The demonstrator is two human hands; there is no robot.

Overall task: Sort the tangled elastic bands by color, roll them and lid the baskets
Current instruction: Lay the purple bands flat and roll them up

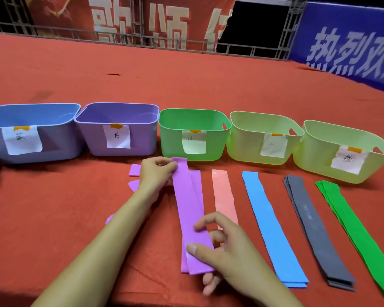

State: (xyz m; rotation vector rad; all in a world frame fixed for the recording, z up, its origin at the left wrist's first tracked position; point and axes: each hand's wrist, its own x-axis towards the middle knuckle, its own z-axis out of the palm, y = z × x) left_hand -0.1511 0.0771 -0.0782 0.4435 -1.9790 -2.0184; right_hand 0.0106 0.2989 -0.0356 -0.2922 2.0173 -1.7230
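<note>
Your left hand pinches the flat purple band's far end, your right hand pinches its near end; it's stretched straight.

bare forearms, no sleeves, bare fingers

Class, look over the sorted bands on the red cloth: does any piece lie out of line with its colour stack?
Yes. Loose purple band pieces lie scattered left of the purple band stack, partly hidden under the left hand, not aligned with it.
</note>
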